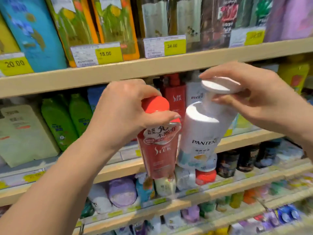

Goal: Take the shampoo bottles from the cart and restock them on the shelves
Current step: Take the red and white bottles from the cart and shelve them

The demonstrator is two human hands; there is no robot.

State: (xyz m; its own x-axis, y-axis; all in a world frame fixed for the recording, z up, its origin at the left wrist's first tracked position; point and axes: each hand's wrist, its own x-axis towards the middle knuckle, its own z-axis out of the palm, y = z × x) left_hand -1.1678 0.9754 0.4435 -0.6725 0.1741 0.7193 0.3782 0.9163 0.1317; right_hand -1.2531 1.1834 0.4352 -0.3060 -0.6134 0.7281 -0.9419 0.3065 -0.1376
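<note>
My left hand grips a red Slek shampoo bottle by its red pump top, the bottle hanging in front of the middle shelf. My right hand pinches the white pump head of a white Pantene bottle, which tilts with its top to the right. The two bottles hang side by side, nearly touching. Behind them on the shelf stand a matching red Slek bottle and a white Pantene bottle.
Green bottles and a pale refill pack stand to the left on the same shelf. The upper shelf carries tall packs with yellow price tags. Lower shelves hold several small bottles. The cart is out of view.
</note>
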